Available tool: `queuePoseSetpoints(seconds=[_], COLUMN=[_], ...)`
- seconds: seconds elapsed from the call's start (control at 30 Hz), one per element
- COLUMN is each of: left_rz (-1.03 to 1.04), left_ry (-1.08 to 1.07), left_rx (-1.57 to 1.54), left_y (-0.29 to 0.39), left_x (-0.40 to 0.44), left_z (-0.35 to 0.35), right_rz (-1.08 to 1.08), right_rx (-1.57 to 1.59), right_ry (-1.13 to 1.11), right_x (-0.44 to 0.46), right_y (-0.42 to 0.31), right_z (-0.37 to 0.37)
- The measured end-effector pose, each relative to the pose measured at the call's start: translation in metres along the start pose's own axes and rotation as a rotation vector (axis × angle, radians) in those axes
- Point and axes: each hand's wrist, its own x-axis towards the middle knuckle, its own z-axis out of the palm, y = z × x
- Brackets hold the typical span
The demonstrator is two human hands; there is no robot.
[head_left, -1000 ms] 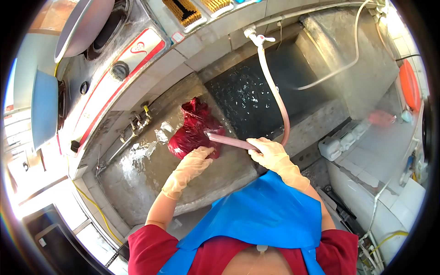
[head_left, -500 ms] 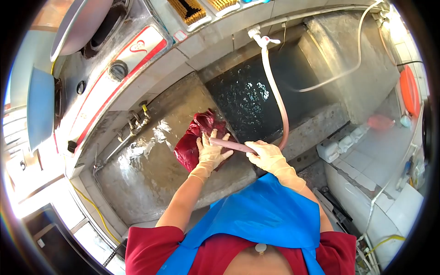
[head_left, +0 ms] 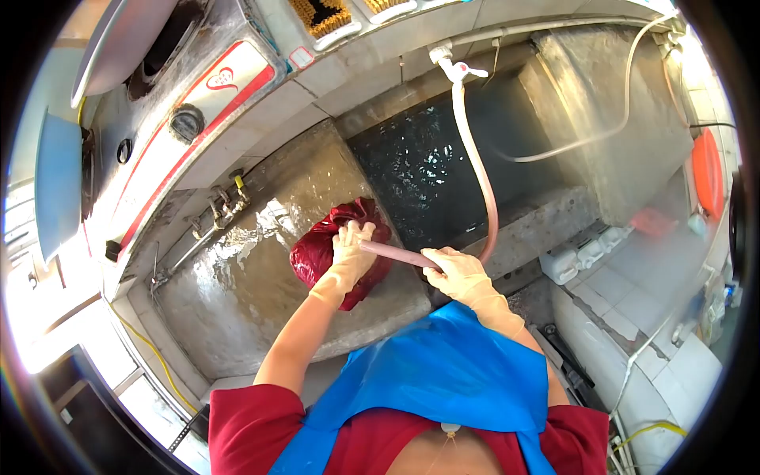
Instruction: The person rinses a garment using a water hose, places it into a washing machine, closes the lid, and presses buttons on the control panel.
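A wet dark red cloth (head_left: 313, 252) lies bunched on the wet concrete slab (head_left: 237, 317). My gloved left hand (head_left: 351, 252) presses on top of it with fingers bent into the fabric; the fingertips are partly lost in its folds. The pinkish hose (head_left: 484, 178) runs down from a tap (head_left: 455, 70) and curves back to my gloved right hand (head_left: 457, 275), whose fingers wrap round it. Its open end points left, close beside my left hand and over the cloth.
Right of the slab is a basin of dark water (head_left: 419, 174), with a thinner pale hose (head_left: 590, 141) reaching into it. Brushes (head_left: 323, 17) sit on the far ledge. White containers (head_left: 582, 255) stand at the right, below a red basin (head_left: 707, 174). Metal taps (head_left: 226, 207) line the left wall.
My left hand has gone from the cloth's near edge onto its top, and the cloth is bunched differently and sits lower. The hose remains in my right hand.
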Motion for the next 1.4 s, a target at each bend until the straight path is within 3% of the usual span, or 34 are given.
queuePoseSetpoints(seconds=[0.07,0.1,0.17,0.27,0.3,0.37,0.5,0.53,0.63,0.67,0.8,1.07,1.23,1.3,1.37,1.4], left_rz=[0.113,0.046,0.13,0.163,0.114,0.137,0.019,0.02,-0.037,0.02,0.137,0.067,0.089,0.081,0.265,0.244], left_ry=[0.202,0.176,0.496,0.39,0.246,0.106,0.198,0.311,0.299,0.451,0.585,0.345,0.42,0.426,0.558,0.625], left_rx=[-0.066,-0.102,-0.075,0.031,0.185,0.157,0.11,0.118,0.08,0.1,0.084,0.094,0.021,-0.244,-0.3,-0.34], left_y=[0.009,0.011,0.003,0.006,0.008,0.014,0.003,0.004,-0.001,-0.002,-0.019,-0.012,-0.006,0.0,-0.008,-0.024], left_x=[-0.023,-0.018,-0.001,0.016,0.019,0.0,0.017,0.018,0.031,0.03,0.047,0.049,0.042,0.018,-0.028,-0.042], left_z=[-0.027,-0.04,-0.037,-0.019,-0.003,0.001,0.034,0.034,0.037,0.038,0.054,0.035,0.025,0.003,-0.028,-0.026], right_rz=[0.004,0.008,0.028,0.031,0.0,0.035,0.048,0.055,0.048,0.041,0.057,0.001,0.023,0.042,-0.001,0.001], right_rx=[-0.007,-0.005,0.011,0.018,0.015,0.001,0.007,0.005,0.021,0.038,0.038,0.003,-0.054,-0.09,-0.068,-0.076], right_ry=[0.011,0.01,0.055,0.04,0.046,0.022,-0.011,-0.033,-0.042,-0.027,-0.026,0.034,0.026,0.017,0.025,0.02], right_x=[-0.002,-0.002,-0.001,-0.001,0.0,0.001,-0.003,-0.003,-0.003,-0.001,0.0,-0.003,-0.013,-0.016,-0.019,-0.019], right_y=[0.002,0.002,0.001,0.003,0.005,0.006,0.008,0.008,0.011,0.013,0.016,0.022,0.018,0.013,0.014,0.01], right_z=[-0.004,-0.007,-0.012,-0.014,-0.014,-0.014,-0.005,-0.005,-0.004,-0.004,-0.005,-0.006,-0.015,-0.02,-0.02,-0.022])
